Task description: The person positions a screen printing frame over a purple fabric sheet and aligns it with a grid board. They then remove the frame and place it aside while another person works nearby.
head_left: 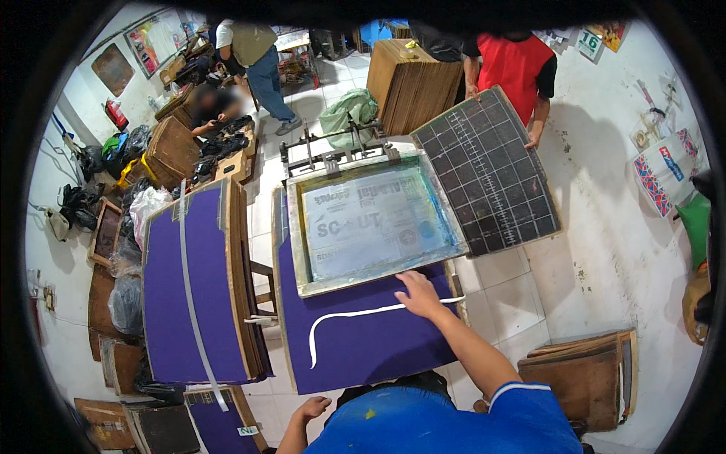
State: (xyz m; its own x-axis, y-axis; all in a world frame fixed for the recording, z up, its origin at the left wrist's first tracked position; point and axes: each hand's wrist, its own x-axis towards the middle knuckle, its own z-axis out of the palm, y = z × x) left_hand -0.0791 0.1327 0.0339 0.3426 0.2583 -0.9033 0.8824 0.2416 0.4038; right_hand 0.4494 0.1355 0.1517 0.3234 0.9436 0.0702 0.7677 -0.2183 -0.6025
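My right hand (pixel 417 295) reaches over a purple panel (pixel 363 340), open with fingers bent, its fingertips at the near edge of a printing screen (pixel 314 290); I cannot tell if they touch it. The screen has a framed, pale mesh with lettering and sits in a metal clamp rig (pixel 333 155). A long white strip (pixel 348 312) lies curved across the purple panel below the hand. My left hand (pixel 313 407) hangs low left of my body, fingers curled, with nothing visible in it.
A stack of purple-topped boards (pixel 197 303) stands left. A person in red (pixel 503 68) holds a black gridded board (pixel 488 181) at right. Two other people (pixel 246 53) are behind at left. Cardboard stacks (pixel 401 83), bags (pixel 125 303) and leaning boards (pixel 567 386) line the room.
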